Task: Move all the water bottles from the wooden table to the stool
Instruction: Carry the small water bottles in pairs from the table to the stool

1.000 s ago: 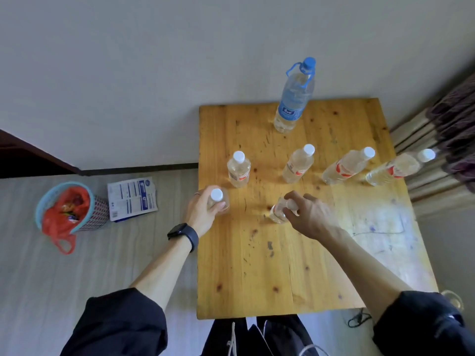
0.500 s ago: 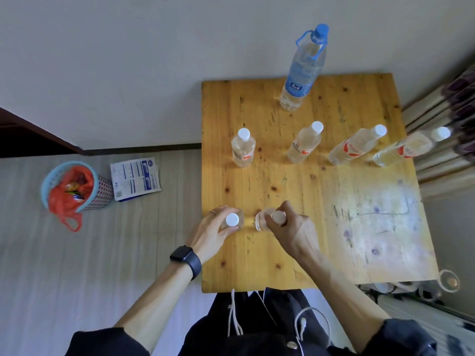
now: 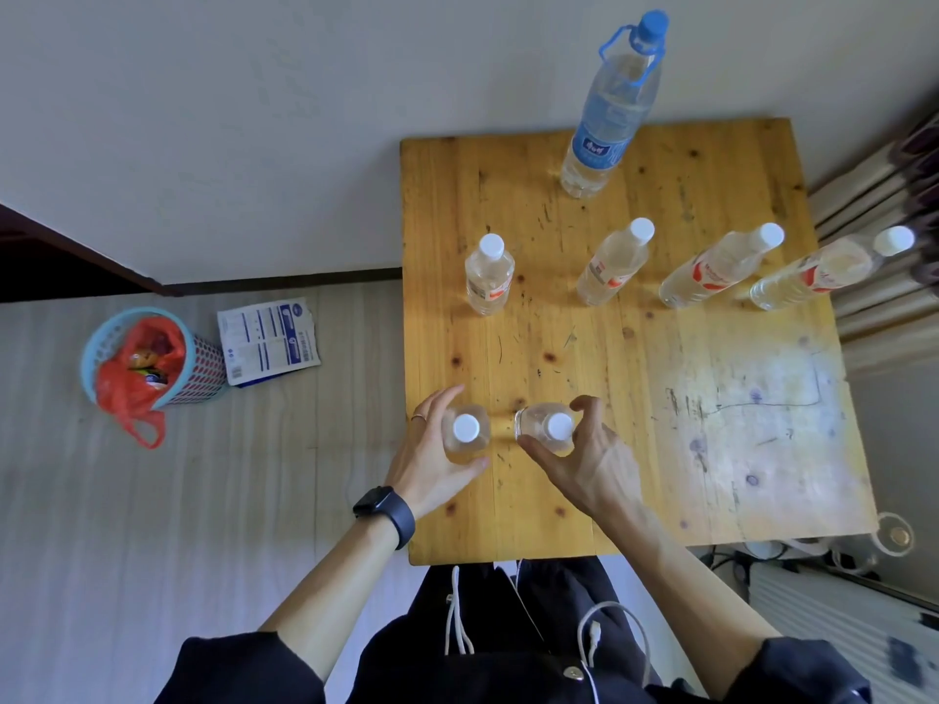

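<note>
My left hand [image 3: 432,470] grips a small white-capped water bottle [image 3: 466,430] over the near-left part of the wooden table [image 3: 660,398]. My right hand [image 3: 589,459] grips a second small bottle [image 3: 546,428] right beside it. Both are seen from above, caps up. Farther back stand several more small bottles [image 3: 489,274] in a row across the table, and a tall blue-capped bottle [image 3: 607,119] at the far edge. No stool is in view.
A blue basket [image 3: 152,363] with a red bag sits on the floor at the left, a printed packet [image 3: 267,340] beside it. Curtains [image 3: 884,205] hang at the table's right. Cables and a glass [image 3: 897,536] lie near the table's front right corner.
Both hands have drawn the two bottles toward me, from mid-table to the near-left part. The camera has shifted, so the table sits lower and larger in view.
</note>
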The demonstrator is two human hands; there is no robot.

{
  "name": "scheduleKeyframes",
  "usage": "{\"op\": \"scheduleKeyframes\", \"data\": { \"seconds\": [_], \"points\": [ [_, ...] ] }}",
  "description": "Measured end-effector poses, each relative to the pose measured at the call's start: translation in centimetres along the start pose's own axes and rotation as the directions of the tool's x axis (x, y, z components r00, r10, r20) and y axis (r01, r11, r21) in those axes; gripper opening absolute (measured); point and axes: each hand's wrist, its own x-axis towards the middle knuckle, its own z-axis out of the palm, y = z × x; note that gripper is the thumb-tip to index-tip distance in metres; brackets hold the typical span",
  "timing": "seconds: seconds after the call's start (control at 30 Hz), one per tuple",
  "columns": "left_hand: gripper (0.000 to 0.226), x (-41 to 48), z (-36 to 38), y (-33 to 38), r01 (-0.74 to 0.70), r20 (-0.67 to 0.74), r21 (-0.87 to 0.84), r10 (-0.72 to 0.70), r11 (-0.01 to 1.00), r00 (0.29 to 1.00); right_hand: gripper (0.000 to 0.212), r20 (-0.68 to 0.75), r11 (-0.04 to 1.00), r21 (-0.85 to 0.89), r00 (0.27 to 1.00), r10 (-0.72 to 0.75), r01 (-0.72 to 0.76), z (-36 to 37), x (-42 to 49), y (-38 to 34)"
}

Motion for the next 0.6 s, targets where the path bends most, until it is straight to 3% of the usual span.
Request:
{"op": "scheduleKeyframes", "data": {
  "seconds": [0.13,0.3,0.6],
  "points": [
    [0.109,0.6,1.2,-1.1,0.080,0.001,-0.119,-0.080,0.990,0.997,0.094,-0.040,0.997,0.072,0.999,-0.022,0.024,1.0,0.1,2.0],
    [0.100,1.8,2.4,-1.9,0.074,-0.016,-0.077,-0.076,0.994,0.997,0.112,0.111,0.936,0.313,0.973,-0.201,0.158,2.4,2.0,3.8],
    [0.068,2.9,1.8,-2.2,0.087,-0.038,0.042,-0.085,0.995,0.996,0.079,0.161,0.921,0.378,0.973,-0.164,0.093,3.6,4.1,2.7]
  ]
}}
